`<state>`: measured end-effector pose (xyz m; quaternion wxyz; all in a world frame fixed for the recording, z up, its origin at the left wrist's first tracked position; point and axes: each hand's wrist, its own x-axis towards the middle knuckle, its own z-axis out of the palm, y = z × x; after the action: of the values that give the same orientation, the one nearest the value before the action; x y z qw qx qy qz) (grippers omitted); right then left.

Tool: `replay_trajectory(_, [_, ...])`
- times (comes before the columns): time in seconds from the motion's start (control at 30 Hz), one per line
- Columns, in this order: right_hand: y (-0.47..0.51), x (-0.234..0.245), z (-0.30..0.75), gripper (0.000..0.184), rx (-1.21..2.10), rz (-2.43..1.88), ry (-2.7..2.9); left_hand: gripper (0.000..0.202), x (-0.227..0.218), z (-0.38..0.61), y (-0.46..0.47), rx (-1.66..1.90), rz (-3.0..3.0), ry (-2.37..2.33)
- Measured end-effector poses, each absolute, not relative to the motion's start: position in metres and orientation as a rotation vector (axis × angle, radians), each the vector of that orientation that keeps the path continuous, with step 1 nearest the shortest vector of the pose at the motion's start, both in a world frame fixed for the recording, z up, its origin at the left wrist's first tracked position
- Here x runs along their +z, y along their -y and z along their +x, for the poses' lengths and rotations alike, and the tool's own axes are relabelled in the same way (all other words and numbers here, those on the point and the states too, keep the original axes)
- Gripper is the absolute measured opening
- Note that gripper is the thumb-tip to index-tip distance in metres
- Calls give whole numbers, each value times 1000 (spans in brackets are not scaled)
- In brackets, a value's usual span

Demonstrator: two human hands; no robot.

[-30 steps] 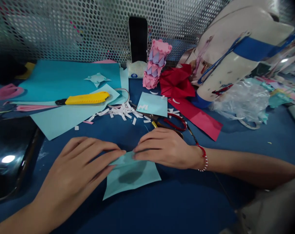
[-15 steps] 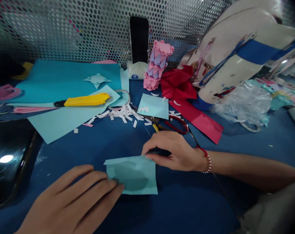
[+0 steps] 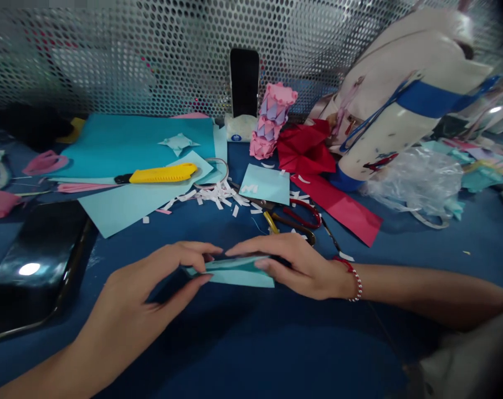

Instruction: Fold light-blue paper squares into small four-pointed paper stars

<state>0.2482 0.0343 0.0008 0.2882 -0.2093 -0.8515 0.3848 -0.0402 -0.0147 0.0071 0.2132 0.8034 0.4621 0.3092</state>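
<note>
A small light-blue paper (image 3: 239,275) is held between both hands above the blue table, tilted so that it looks like a narrow strip. My left hand (image 3: 152,293) pinches its left end between thumb and fingers. On the other end, my right hand (image 3: 297,263) grips the paper with the thumb on the near side and the fingers behind its far edge. Just beyond the right hand lie scissors (image 3: 303,215) with dark red handles, partly under a light-blue paper square (image 3: 268,183) and white paper scraps (image 3: 218,194).
A yellow cutter (image 3: 162,173) rests on light-blue paper at the left, near a folded paper star (image 3: 179,143). A phone (image 3: 39,260) lies at far left; another phone (image 3: 244,83) stands upright. A bottle (image 3: 401,127), red paper (image 3: 338,210) and plastic bag (image 3: 421,177) are right.
My left hand has gone from lying over the paper's left part to pinching its end. The paper has tipped up from facing me to a narrow strip. The view has shifted slightly.
</note>
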Motion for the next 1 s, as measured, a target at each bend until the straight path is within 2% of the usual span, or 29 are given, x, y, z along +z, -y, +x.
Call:
replay_trajectory(0.17, [-26, 4, 246, 58, 1199, -837, 2163, 13, 11, -32, 15, 942, 2107, -1347])
replay_trajectory(0.37, [-23, 3, 245, 76, 1462, -676, 1888, 20, 14, -23, 13, 1023, 1879, -1450])
replay_trajectory(0.47, [-22, 0, 242, 63, 1476, -740, 1819, 29, 15, -21, 14, 989, 1779, -1446])
replay_trajectory(0.57, [-22, -1, 239, 48, 1488, -836, 1787, 25, 15, -20, 16, 948, 1706, -1418])
replay_trajectory(0.7, [-24, -2, 238, 44, 1495, -902, 1781, 20, 10, -20, 17, 917, 1629, -1387])
replay_trajectory(1.0, [-25, -6, 237, 35, 1495, -864, 1778, 35, 2, -29, 13, 785, 1566, -1375])
